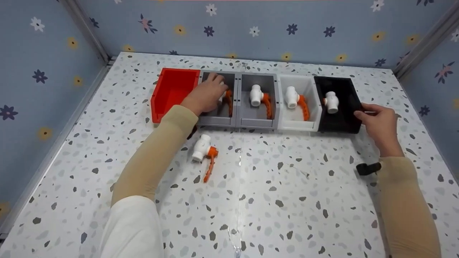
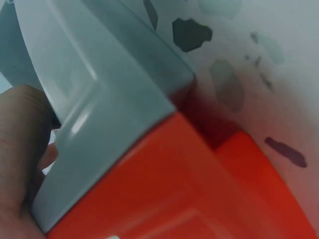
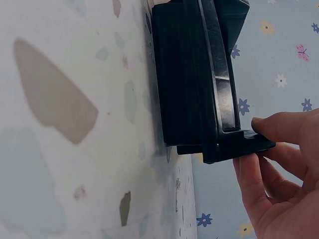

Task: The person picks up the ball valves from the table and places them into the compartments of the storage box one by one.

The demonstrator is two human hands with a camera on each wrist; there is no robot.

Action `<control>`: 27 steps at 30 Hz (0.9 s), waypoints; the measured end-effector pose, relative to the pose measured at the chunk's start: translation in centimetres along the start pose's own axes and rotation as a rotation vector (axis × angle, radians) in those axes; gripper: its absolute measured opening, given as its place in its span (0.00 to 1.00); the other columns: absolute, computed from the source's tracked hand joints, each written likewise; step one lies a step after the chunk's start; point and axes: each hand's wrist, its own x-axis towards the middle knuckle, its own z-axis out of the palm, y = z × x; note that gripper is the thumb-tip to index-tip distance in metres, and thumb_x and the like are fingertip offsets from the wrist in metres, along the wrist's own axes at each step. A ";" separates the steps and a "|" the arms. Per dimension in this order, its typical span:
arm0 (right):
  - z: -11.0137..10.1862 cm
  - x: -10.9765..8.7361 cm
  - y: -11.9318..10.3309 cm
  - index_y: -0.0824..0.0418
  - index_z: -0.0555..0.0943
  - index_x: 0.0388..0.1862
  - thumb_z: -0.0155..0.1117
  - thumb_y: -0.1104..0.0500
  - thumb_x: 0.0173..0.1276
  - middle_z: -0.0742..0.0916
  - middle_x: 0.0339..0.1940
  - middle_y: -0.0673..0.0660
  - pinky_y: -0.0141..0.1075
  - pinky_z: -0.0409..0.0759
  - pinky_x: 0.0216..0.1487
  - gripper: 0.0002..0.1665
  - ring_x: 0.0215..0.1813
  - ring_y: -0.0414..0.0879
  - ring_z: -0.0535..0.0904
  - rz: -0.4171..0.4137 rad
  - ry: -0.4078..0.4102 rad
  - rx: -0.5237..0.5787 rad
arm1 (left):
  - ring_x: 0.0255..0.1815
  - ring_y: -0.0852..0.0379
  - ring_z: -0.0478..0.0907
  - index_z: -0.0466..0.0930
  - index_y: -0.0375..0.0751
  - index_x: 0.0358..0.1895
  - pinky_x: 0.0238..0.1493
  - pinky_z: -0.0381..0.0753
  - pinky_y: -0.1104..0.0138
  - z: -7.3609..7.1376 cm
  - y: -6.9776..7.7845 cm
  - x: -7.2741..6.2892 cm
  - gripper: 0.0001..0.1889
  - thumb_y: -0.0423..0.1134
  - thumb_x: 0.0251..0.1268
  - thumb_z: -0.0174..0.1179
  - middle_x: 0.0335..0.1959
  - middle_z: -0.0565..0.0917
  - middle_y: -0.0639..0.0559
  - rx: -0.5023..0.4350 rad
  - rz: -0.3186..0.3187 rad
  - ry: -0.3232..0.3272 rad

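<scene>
My left hand (image 1: 207, 94) reaches into the left grey bin (image 1: 217, 122), its fingers bent over a white ball valve whose orange handle (image 1: 230, 104) shows beside them. Most of that valve's body is hidden by the hand. On the right, thumb and fingers of my right hand (image 1: 382, 123) pinch the side rim of the black bin (image 3: 219, 89). Inside the black bin lies another white valve (image 1: 332, 103). One more ball valve (image 1: 202, 147), orange handle towards me, lies on the table in front of the bins.
The bins stand side by side in a row. A red bin (image 1: 175, 89) is at the left end. The second grey bin (image 1: 255, 123) and the white bin (image 1: 297, 125) each hold a ball valve. Flower-patterned panels (image 1: 236, 39) enclose the speckled table (image 1: 272, 208).
</scene>
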 end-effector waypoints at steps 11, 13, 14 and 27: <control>0.2 -0.1 0.0 0.60 0.74 0.71 0.64 0.47 0.71 0.78 0.65 0.62 0.23 0.75 0.44 0.33 0.53 0.40 0.78 0.007 -0.003 -0.004 | 0.68 0.40 0.61 0.77 0.34 0.63 0.67 0.68 0.49 0.5 0.5 -0.1 0.19 0.33 0.71 0.59 0.70 0.68 0.37 0.144 0.033 -0.027; 0.2 0.0 0.0 0.61 0.74 0.71 0.64 0.48 0.71 0.78 0.65 0.62 0.23 0.75 0.44 0.33 0.54 0.40 0.78 0.005 -0.001 -0.006 | 0.68 0.40 0.61 0.77 0.34 0.63 0.66 0.69 0.49 0.6 0.5 -0.1 0.19 0.33 0.71 0.59 0.69 0.68 0.37 0.147 0.027 -0.023; 0.2 0.0 0.0 0.61 0.73 0.71 0.64 0.47 0.71 0.78 0.65 0.62 0.23 0.75 0.44 0.34 0.54 0.40 0.78 0.006 -0.001 -0.006 | 0.67 0.40 0.62 0.77 0.34 0.63 0.65 0.70 0.49 0.6 0.5 -0.1 0.19 0.33 0.71 0.59 0.69 0.69 0.37 0.148 0.026 -0.015; 0.2 0.2 -0.3 0.60 0.73 0.72 0.65 0.47 0.70 0.76 0.67 0.61 0.28 0.73 0.45 0.35 0.53 0.40 0.77 0.055 -0.033 0.005 | 0.64 0.40 0.65 0.79 0.36 0.61 0.59 0.76 0.50 1.0 0.5 -0.1 0.18 0.36 0.71 0.60 0.68 0.69 0.38 0.155 -0.005 0.045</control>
